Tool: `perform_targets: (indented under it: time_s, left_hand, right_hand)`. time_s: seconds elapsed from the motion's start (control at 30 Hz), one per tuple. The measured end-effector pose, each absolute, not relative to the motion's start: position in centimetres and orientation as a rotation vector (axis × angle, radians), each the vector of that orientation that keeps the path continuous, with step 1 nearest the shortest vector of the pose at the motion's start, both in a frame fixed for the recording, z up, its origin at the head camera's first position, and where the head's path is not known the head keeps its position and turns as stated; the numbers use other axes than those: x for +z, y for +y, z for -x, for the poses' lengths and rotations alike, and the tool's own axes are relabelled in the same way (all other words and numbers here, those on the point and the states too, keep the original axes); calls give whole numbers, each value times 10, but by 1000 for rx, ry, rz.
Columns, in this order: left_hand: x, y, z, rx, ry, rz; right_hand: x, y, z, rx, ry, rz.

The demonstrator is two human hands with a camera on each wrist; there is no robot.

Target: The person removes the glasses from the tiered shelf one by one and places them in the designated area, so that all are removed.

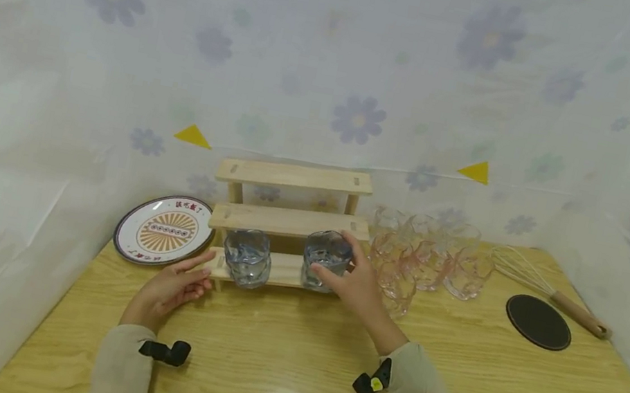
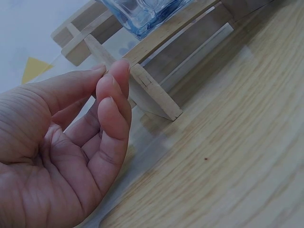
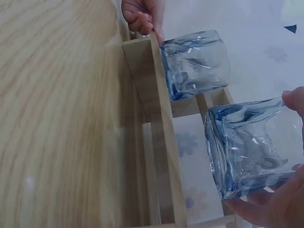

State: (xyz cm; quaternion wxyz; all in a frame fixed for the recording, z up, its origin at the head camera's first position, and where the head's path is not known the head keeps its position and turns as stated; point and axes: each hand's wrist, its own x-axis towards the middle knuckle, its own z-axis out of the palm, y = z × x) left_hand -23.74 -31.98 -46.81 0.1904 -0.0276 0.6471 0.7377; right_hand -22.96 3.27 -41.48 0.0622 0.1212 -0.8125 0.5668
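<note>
The blue glass (image 1: 326,260) is in the right hand (image 1: 359,285). The fingers and thumb wrap around its sides. It sits on, or just above, the lowest step of the wooden rack (image 1: 285,223); I cannot tell if its bottom is all the way down. In the right wrist view the glass (image 3: 254,147) looks tilted, and the step under it is thin.

The left hand (image 1: 173,285) holds nothing. Its fingers are loosely bent, and the tips touch the end of the rack (image 2: 142,83). Another blue glass (image 1: 246,257) stands on the same step, between the two hands.

What could go wrong? The step is narrow. If the hand lets go while the glass leans, it could tip off the front and roll on the table (image 1: 287,353). The glass is smooth, so it might slip from the fingers too. Just beside the right hand is a bunch of pink glasses (image 1: 430,259). If the wrist swings out, it could bump them. The rack looks light. A hard push from either hand could slide it and shake the other glass.
</note>
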Motion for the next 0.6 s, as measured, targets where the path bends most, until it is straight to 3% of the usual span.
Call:
perform_targets:
  time_s: [0.3, 0.6]
  left_hand:
    - [-472, -323, 238, 2086, 1816, 102]
    - [-470, -321, 238, 2070, 1823, 70]
  right_hand:
    - [-382, 83, 221, 1605, -2458, -277]
    - [-376, 143, 223, 1438, -2462, -149]
